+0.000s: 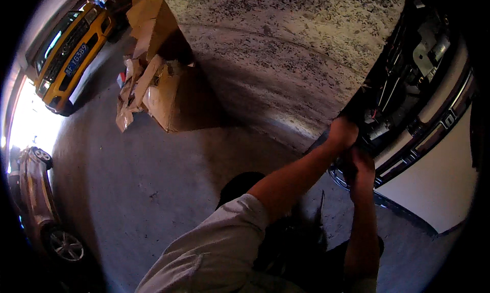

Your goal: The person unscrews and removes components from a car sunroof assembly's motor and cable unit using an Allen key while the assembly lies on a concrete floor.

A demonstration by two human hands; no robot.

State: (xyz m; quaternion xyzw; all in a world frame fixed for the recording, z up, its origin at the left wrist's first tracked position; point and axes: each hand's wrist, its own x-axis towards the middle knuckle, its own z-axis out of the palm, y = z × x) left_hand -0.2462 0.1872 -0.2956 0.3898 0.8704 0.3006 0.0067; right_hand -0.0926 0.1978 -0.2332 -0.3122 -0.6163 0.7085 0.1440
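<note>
Both of my arms reach to the right, into the shadow between a large grey-white speckled panel (286,43) and a light-coloured vehicle part (429,175) with dark and chrome trim strips. My left hand (343,133) is at the panel's lower right corner, its fingers hidden in the dark. Just below and close against it is my right hand (360,164), beside the end of the trim; its fingers are too dark to make out. Whatever either hand touches there does not show. Behind them, a dark cavity holds wires and a pale metal bracket (426,53).
A torn cardboard box (189,101) stands on the grey concrete floor (148,191), left of the speckled panel. Farther left are a yellow vehicle (71,53) and a brownish car (38,191), with a bright opening (33,119) between them.
</note>
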